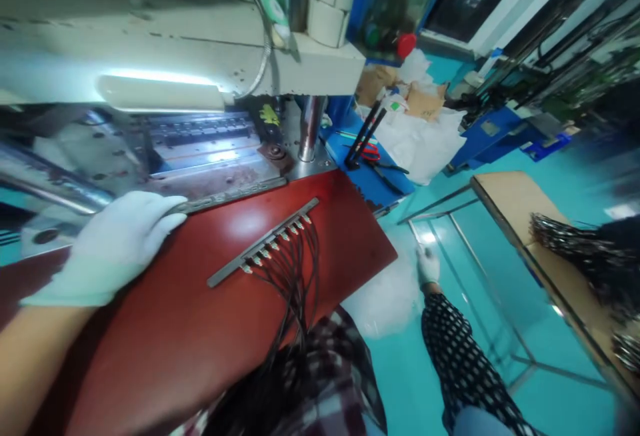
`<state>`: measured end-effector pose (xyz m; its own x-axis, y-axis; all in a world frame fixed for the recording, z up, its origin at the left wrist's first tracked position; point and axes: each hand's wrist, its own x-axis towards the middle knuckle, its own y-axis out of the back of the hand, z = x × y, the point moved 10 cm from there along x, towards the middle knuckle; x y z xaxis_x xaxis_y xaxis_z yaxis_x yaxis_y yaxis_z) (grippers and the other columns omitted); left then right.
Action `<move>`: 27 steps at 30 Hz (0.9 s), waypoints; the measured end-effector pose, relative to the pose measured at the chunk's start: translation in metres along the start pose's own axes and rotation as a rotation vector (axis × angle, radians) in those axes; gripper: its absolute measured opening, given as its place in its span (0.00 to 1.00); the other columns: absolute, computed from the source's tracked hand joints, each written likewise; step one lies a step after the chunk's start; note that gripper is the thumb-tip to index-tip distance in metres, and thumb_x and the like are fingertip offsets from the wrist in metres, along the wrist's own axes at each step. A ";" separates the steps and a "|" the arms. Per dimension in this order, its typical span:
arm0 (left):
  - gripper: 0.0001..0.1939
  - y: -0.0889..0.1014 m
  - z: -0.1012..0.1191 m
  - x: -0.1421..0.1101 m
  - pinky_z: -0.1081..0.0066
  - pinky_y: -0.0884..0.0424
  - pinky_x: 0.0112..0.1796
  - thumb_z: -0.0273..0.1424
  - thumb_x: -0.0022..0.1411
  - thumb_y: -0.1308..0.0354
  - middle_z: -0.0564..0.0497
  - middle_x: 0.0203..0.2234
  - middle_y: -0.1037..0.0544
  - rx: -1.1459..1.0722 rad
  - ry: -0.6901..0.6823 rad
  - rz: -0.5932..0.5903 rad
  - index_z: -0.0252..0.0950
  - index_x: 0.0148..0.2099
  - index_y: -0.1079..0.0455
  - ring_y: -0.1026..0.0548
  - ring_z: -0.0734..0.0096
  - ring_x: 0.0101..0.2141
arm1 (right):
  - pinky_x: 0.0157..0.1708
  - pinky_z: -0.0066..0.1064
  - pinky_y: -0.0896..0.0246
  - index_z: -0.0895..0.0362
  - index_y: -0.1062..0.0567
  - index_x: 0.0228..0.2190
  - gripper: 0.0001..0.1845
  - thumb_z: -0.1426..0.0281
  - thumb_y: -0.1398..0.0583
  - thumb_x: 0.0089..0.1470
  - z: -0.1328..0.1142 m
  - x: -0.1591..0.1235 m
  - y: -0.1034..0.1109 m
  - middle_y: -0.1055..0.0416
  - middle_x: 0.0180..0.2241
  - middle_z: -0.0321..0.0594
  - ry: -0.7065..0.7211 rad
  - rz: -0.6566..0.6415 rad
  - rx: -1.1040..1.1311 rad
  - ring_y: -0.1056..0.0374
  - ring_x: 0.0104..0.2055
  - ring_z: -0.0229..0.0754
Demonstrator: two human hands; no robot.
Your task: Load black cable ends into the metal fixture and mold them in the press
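My left hand (127, 233) wears a white glove and pinches the near end of a long metal bar (235, 195) lying along the front of the machine's lit lower plate. On the red-brown tabletop, a second metal bar (225, 275) rests at a slant. Several connectors (273, 247) sit in a row along it, and their dark cables (295, 283) run down toward my lap. Out to the right, over the floor, is my gloved right hand (429, 266); its fingers are too small and blurred to make out. Beyond it stands a metal-framed cart.
A tube lamp (160, 93) hangs under the pale upper platen, between steel posts (311, 129). Hand tools lie on a blue surface (387, 186) beside white bags (420, 146). At right, a cardboard-topped cart (515, 196) carries dark cable bundles (575, 243).
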<state>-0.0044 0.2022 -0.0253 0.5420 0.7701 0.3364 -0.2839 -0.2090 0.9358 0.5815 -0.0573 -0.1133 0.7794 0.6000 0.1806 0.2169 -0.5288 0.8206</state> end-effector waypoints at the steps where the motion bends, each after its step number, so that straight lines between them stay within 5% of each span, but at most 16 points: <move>1: 0.33 0.001 0.003 -0.001 0.57 0.30 0.51 0.49 0.72 0.69 0.41 0.42 0.24 0.001 -0.003 0.000 0.32 0.49 0.28 0.29 0.57 0.46 | 0.45 0.45 0.33 0.67 0.27 0.46 0.42 0.42 0.54 0.55 -0.021 0.004 0.015 0.26 0.39 0.56 0.013 0.084 0.040 0.30 0.44 0.53; 3: 0.30 0.002 0.005 0.000 0.58 0.31 0.52 0.46 0.73 0.67 0.40 0.43 0.25 -0.008 0.003 -0.005 0.31 0.51 0.29 0.29 0.57 0.46 | 0.55 0.46 0.39 0.66 0.31 0.53 0.38 0.48 0.55 0.60 -0.086 0.005 0.038 0.30 0.51 0.58 0.103 0.199 0.151 0.34 0.54 0.52; 5: 0.28 -0.001 0.005 0.001 0.59 0.32 0.52 0.44 0.74 0.65 0.39 0.43 0.25 -0.026 0.007 -0.031 0.31 0.53 0.30 0.29 0.56 0.46 | 0.54 0.41 0.38 0.60 0.25 0.49 0.25 0.56 0.45 0.61 -0.190 -0.010 0.048 0.27 0.49 0.51 0.427 0.216 0.303 0.32 0.52 0.49; 8: 0.26 -0.004 0.000 0.002 0.58 0.31 0.49 0.42 0.74 0.63 0.38 0.42 0.25 -0.037 0.029 -0.048 0.30 0.54 0.31 0.28 0.54 0.45 | 0.46 0.33 0.35 0.50 0.20 0.43 0.10 0.68 0.38 0.59 -0.361 -0.084 0.012 0.23 0.41 0.39 1.093 -0.190 0.407 0.28 0.43 0.42; 11: 0.24 -0.003 0.002 0.001 0.58 0.31 0.47 0.40 0.74 0.61 0.39 0.42 0.26 -0.061 0.037 -0.068 0.30 0.55 0.31 0.29 0.54 0.44 | 0.45 0.34 0.39 0.54 0.20 0.42 0.11 0.68 0.42 0.63 -0.460 -0.150 -0.048 0.23 0.41 0.40 1.385 -0.412 0.246 0.29 0.44 0.43; 13: 0.23 -0.002 0.004 0.001 0.58 0.31 0.45 0.39 0.74 0.60 0.40 0.41 0.26 -0.069 0.042 -0.077 0.31 0.55 0.31 0.29 0.54 0.43 | 0.41 0.35 0.42 0.53 0.19 0.40 0.11 0.67 0.42 0.64 -0.490 -0.169 -0.091 0.23 0.40 0.40 1.430 -0.444 0.055 0.30 0.42 0.44; 16: 0.22 0.000 0.007 0.001 0.59 0.32 0.44 0.38 0.74 0.60 0.41 0.40 0.27 -0.075 0.041 -0.084 0.31 0.54 0.30 0.29 0.55 0.42 | 0.37 0.36 0.48 0.53 0.19 0.37 0.13 0.65 0.44 0.65 -0.502 -0.176 -0.131 0.24 0.37 0.39 1.452 -0.436 -0.156 0.32 0.39 0.43; 27: 0.21 -0.004 0.006 0.002 0.62 0.34 0.39 0.38 0.74 0.59 0.45 0.37 0.30 -0.052 0.041 -0.087 0.33 0.52 0.29 0.31 0.57 0.39 | 0.31 0.37 0.61 0.54 0.21 0.36 0.19 0.67 0.50 0.69 -0.492 -0.190 -0.130 0.27 0.31 0.37 1.606 -0.235 -0.226 0.40 0.30 0.41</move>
<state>0.0026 0.2012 -0.0273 0.5341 0.8080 0.2488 -0.2784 -0.1098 0.9542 0.1162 0.1925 0.0125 -0.6616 0.6979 0.2743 0.0380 -0.3341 0.9418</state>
